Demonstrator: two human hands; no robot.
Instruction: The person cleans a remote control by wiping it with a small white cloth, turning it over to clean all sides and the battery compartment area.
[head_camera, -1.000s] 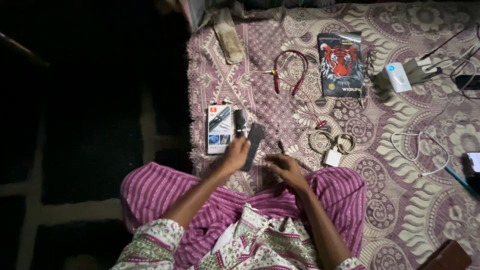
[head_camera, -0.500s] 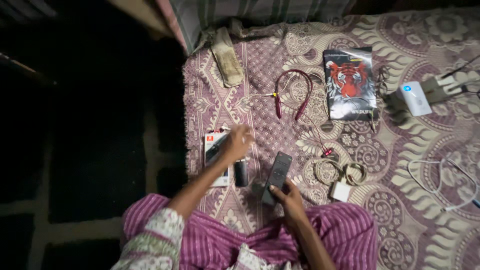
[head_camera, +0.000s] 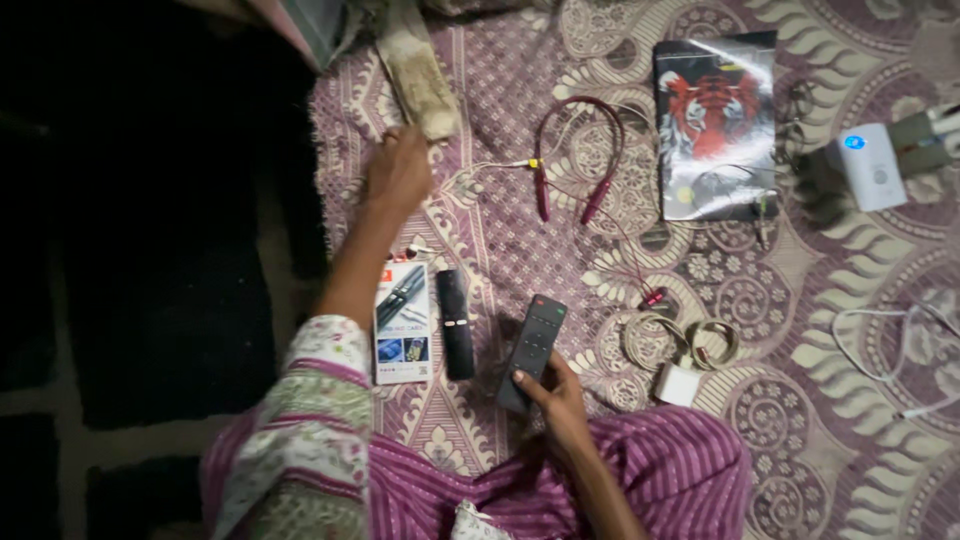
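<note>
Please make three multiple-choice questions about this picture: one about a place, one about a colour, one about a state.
1. Where does the small black stick lie?
A. on the tiger-print packet
B. between the white product box and the black remote
C. inside the cable coil

2. What colour is the neckband earphone?
A. red
B. green
C. white

3. What does the right hand do?
A. lies flat
B. holds a cable
C. holds the black remote

Key: B, box on one side, remote on the other; A, its band is red; C, fingers grip its lower end.

Patterned purple cloth (head_camera: 860, 420) bears: red neckband earphones (head_camera: 575, 150), tiger-print packet (head_camera: 716, 125), white charger (head_camera: 676, 383) beside coiled cable (head_camera: 680, 342), small box (head_camera: 403, 322), black stick (head_camera: 456, 322).
</note>
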